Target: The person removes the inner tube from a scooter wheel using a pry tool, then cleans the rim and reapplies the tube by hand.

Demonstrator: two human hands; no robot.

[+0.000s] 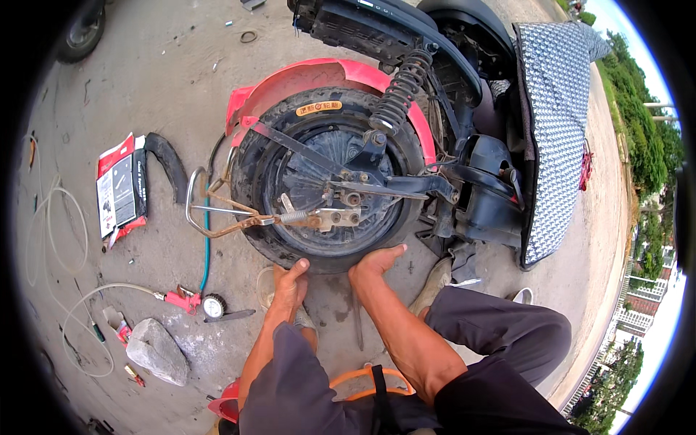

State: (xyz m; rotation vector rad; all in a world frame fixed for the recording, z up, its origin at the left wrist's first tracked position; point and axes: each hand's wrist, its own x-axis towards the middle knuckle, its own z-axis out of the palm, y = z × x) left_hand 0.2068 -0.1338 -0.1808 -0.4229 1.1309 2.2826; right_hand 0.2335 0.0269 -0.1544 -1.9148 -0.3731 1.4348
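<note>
A scooter lies on its side in front of me, its wheel (304, 163) facing up with a black tyre (330, 259) around a dusty hub. My left hand (290, 283) holds the tyre's near edge, thumb on top and fingers mostly hidden. Further right along the same edge, my right hand (373, 265) grips it from below, thumb pointing right and fingers out of sight. Around the far side of the wheel curves a red mudguard (312, 75). A rusty metal stand (221, 233) sticks out to the left. Between my forearms a thin metal rod (357, 322) lies on the ground.
On the left lie a tyre inflator (181, 299) with a round gauge (214, 307), a coiled clear hose (85, 239), a grey stone (156, 353), a red-and-white packet (119, 192) and a curved black rubber piece (167, 167). A silver quilted cover (562, 138) hangs over the scooter's right side.
</note>
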